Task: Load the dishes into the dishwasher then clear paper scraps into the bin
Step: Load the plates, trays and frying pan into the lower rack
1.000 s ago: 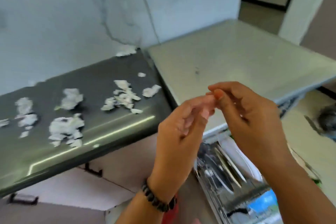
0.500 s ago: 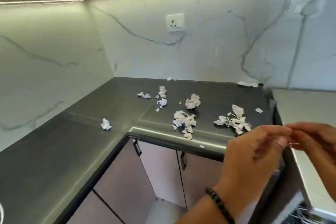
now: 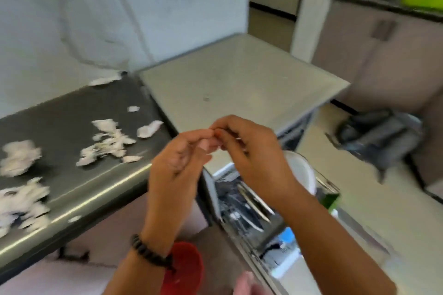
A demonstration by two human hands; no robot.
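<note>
We are standing in a kitchen with a marbled white wall, looking down at a dark counter (image 3: 79, 151) where torn paper scraps (image 3: 107, 141) are lying scattered, beside a pale grey worktop (image 3: 239, 84). Below that worktop the dishwasher rack (image 3: 242, 203) is sitting pulled out, holding a white plate (image 3: 300, 170) and cutlery. We are holding our left hand (image 3: 177, 165) and right hand (image 3: 254, 151) together above it, fingertips meeting with fingers curled; whether they are pinching anything we cannot tell. A red bin (image 3: 184, 268) is standing on the floor beneath our wrists.
</note>
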